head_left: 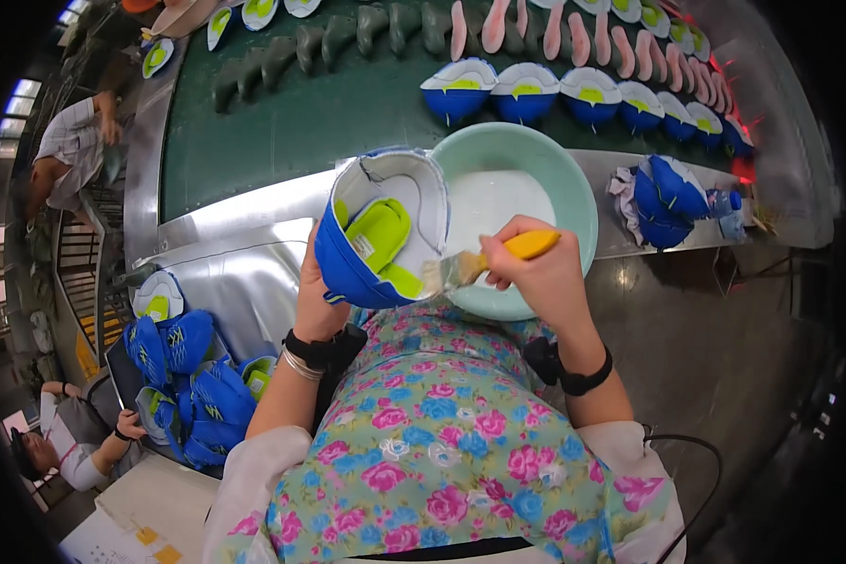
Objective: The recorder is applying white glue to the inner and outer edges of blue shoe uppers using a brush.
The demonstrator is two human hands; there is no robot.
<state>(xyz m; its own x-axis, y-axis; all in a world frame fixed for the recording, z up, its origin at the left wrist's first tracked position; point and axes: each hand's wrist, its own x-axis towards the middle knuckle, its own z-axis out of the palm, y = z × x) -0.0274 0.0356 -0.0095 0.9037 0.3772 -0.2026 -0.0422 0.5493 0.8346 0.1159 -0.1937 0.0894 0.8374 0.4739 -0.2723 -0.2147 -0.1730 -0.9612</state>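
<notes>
Taking the clock from the middle of the view, a blue shoe upper (340, 266) with a lime inner is sitting just toward 11 o'clock, its opening facing up. The left grip (318, 305) is grasping it from the outer side at 8 o'clock; some fingers are hiding beneath. The right grip (536, 268) is closing around the yellow handle of a brush (465, 268), whose bristles appear to be meeting the upper's rim between 4 and 5 o'clock. A pale green bowl (566, 183) is standing close at 2 o'clock, crowding the upper, its near rim reaching past the metal edge (244, 209) of the bench (235, 160). Bare green bench is lying open at 10 o'clock. Blue uppers (592, 111) are lining up at 1 o'clock; more (218, 390) are piling at 8. Bare floor (663, 329) is showing between 3 and 4.
</notes>
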